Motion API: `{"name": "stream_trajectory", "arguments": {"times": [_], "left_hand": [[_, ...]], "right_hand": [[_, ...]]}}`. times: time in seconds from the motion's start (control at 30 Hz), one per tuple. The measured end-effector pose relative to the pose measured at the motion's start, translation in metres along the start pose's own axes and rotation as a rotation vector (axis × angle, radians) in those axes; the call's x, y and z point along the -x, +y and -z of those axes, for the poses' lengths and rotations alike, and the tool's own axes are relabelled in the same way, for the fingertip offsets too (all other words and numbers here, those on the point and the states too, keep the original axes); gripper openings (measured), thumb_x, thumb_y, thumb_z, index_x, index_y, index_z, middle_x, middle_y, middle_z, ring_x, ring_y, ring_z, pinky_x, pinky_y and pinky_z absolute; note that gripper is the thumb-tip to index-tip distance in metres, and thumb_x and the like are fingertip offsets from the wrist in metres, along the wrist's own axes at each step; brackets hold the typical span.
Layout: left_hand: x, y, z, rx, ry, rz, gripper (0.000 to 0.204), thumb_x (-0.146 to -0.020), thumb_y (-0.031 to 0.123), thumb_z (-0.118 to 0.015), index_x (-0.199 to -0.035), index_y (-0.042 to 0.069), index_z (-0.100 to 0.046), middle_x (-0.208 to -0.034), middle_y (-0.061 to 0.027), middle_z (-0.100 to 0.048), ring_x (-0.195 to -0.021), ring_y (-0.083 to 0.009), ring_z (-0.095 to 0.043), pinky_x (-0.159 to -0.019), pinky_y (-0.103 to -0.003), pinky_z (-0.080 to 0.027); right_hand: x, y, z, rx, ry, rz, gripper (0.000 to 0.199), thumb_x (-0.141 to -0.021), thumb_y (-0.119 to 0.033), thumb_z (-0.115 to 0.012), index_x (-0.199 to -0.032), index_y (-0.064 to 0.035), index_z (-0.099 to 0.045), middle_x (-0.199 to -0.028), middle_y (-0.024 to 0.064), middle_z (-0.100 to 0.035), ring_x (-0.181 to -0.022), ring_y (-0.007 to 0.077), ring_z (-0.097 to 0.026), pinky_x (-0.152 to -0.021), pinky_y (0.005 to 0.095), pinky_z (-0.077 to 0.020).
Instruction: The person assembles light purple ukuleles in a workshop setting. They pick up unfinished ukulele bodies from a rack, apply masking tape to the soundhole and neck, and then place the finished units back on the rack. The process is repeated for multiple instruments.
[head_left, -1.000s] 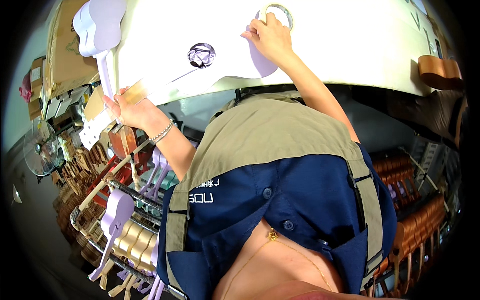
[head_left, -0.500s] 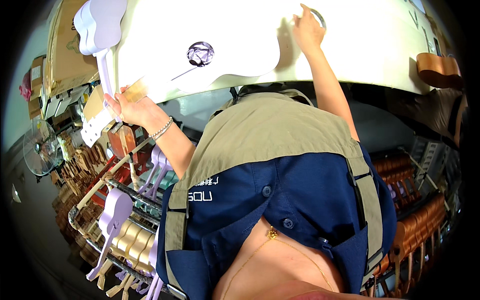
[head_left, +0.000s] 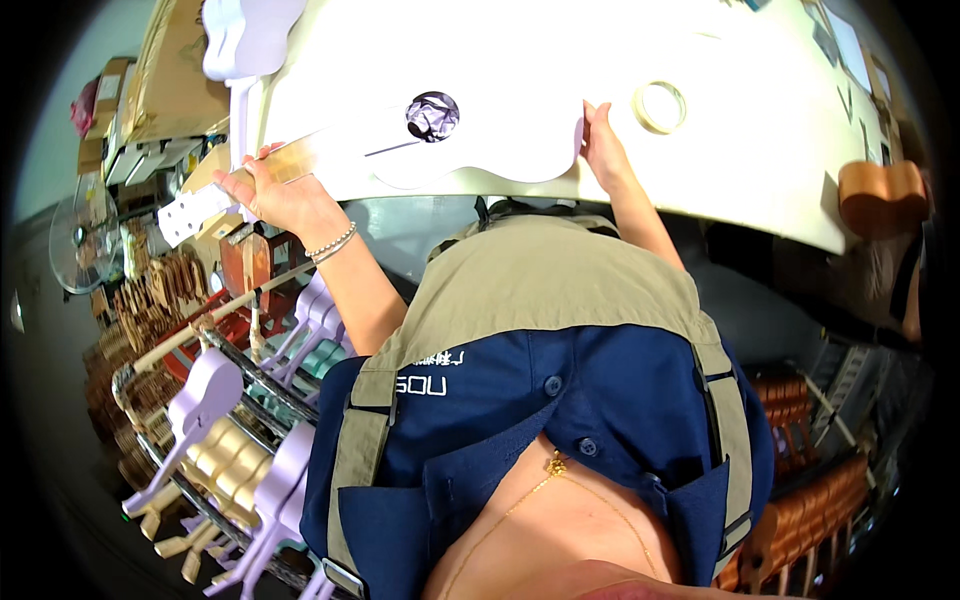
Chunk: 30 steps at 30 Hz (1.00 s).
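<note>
A pale ukulele [head_left: 470,140] lies flat on the white worktop [head_left: 760,170], its body toward the right and its neck running left past the worktop's near left edge. A dark round sound hole [head_left: 432,115] shows in the body, with a thin line running from it along the strings toward the neck.

The left hand [head_left: 280,195] is at the near left, with its grip closed around the ukulele's neck, fingers wrapped over the wood; the white headstock [head_left: 195,212] sticks out to the left just beyond the knuckles. A bead bracelet [head_left: 333,243] sits on that wrist. So the instrument's neck lies inside this grip, while the body extends to the right of it.

The right hand [head_left: 603,150] rests at the right end of the ukulele body, fingers pressed together against its lower edge; whether they pinch the edge or only touch it cannot be told. A roll of tape [head_left: 660,106] lies on the worktop just right of this hand, not touched.

A second lilac ukulele [head_left: 245,40] lies at the far left of the worktop. Below on the left, a wire rack [head_left: 200,430] holds several lilac and tan ukuleles. At the far right edge of the worktop sits a brown wooden body [head_left: 880,195], well apart from both hands.
</note>
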<state>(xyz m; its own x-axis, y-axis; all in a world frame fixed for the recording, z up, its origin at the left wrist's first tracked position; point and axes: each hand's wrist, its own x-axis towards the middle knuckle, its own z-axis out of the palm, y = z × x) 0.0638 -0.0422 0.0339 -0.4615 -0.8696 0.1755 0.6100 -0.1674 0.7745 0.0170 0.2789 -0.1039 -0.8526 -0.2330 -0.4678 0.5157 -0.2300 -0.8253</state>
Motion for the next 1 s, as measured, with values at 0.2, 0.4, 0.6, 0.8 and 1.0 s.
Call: {"name": "stream_trajectory", "arguments": {"times": [0.2, 0.4, 0.6, 0.8, 1.0], "left_hand": [[0.005, 0.025, -0.015, -0.228, 0.061, -0.349, 0.075, -0.084, -0.002, -0.05, -0.141, 0.018, -0.005, -0.108, -0.0118, -0.046, -0.079, -0.0184, -0.054, -0.077, -0.034, -0.049], [0.05, 0.075, -0.012, -0.048, 0.25, -0.359, 0.048, -0.085, 0.013, -0.058, -0.124, 0.007, -0.031, -0.11, -0.012, -0.046, -0.082, -0.0198, -0.057, -0.073, -0.038, -0.051], [0.063, 0.146, 0.018, 0.019, 0.249, -0.246, 0.03, -0.084, 0.036, -0.058, -0.094, 0.009, -0.048, -0.066, -0.0021, -0.048, -0.056, -0.0172, -0.051, -0.059, -0.037, -0.047], [0.078, 0.206, 0.026, -0.191, 0.213, -0.431, 0.025, -0.084, 0.027, -0.06, -0.08, 0.004, -0.051, -0.057, -0.0026, -0.048, -0.046, -0.0163, -0.052, -0.049, -0.031, -0.047], [0.037, 0.268, 0.067, -0.553, 0.352, -0.758, 0.016, -0.083, 0.013, -0.058, -0.087, 0.0, -0.049, -0.065, -0.0065, -0.054, -0.054, -0.0156, -0.056, -0.053, -0.028, -0.047]], "right_hand": [[-0.016, 0.021, -0.006, -0.153, -0.018, -0.045, 0.056, -0.093, -0.049, -0.024, -0.132, -0.0101, -0.035, -0.128, 0.0042, -0.042, -0.114, 0.0199, -0.041, -0.093, 0.0351, -0.0341], [0.011, 0.026, -0.031, -0.214, -0.41, -0.125, 0.07, -0.089, -0.059, -0.01, -0.138, -0.0108, -0.021, -0.136, 0.0062, -0.033, -0.122, 0.0201, -0.035, -0.099, 0.0342, -0.0291], [0.023, 0.044, -0.083, -0.01, -0.639, -0.299, 0.075, -0.087, -0.062, -0.013, -0.138, -0.0071, -0.022, -0.138, 0.0082, -0.03, -0.124, 0.025, -0.032, -0.1, 0.0411, -0.0269], [0.022, 0.05, -0.103, 0.184, -0.952, -0.311, 0.068, -0.09, -0.058, -0.016, -0.13, -0.0063, -0.037, -0.13, 0.0116, -0.038, -0.119, 0.0265, -0.037, -0.099, 0.0457, -0.0297], [0.006, 0.055, -0.119, 0.234, -0.797, -0.283, 0.06, -0.093, -0.051, -0.02, -0.121, -0.0044, -0.044, -0.117, 0.0101, -0.048, -0.105, 0.0233, -0.046, -0.089, 0.039, -0.0382]]}}
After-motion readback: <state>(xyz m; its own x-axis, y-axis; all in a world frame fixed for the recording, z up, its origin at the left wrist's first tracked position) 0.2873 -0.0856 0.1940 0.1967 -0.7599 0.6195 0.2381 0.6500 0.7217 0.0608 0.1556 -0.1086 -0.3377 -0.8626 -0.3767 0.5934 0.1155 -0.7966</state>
